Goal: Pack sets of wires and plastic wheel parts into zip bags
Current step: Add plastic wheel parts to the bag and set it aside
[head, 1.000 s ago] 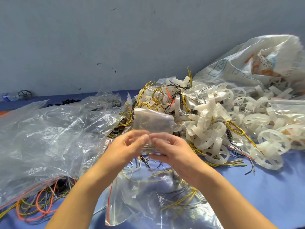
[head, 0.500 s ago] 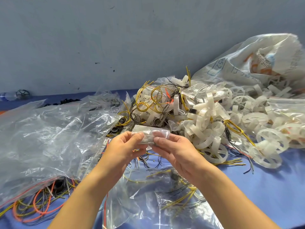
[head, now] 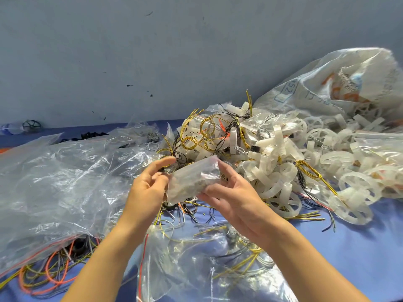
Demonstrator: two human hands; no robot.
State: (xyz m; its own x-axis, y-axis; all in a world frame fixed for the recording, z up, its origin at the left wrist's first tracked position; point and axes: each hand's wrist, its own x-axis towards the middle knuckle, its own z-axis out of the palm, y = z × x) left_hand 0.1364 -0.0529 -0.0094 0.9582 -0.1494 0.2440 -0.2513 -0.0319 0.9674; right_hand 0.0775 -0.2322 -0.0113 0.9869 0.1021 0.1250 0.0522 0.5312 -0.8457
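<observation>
hands have drawn apart since the earlier frame, where they pinched a bunched little bag close together; now the small zip bag point(head: 192, 179) is spread out and tilted, its right end higher, at the centre of the frame above the blue table point(head: 359, 247)

the right hand point(head: 235, 199) grips it, thumb on the front and fingers behind the right edge, likely to steady it while the mouth is found and opened. the left hand point(head: 150, 188) has loosened, thumb raised and fingers lightly curved at the bag's left edge; whether it pinches the film i cannot tell

the bag looks cloudy and i cannot make out what, if anything, is inside. the white wheel parts point(head: 283, 171) and yellow wires point(head: 202, 136) lie heaped just behind the hands, within easy reach for filling. large clear bags point(head: 54, 182) sprawl at the left, a woven sack point(head: 327, 83) at the upper right, and a zip bag of wires point(head: 207, 269) lies at the lower centre
</observation>
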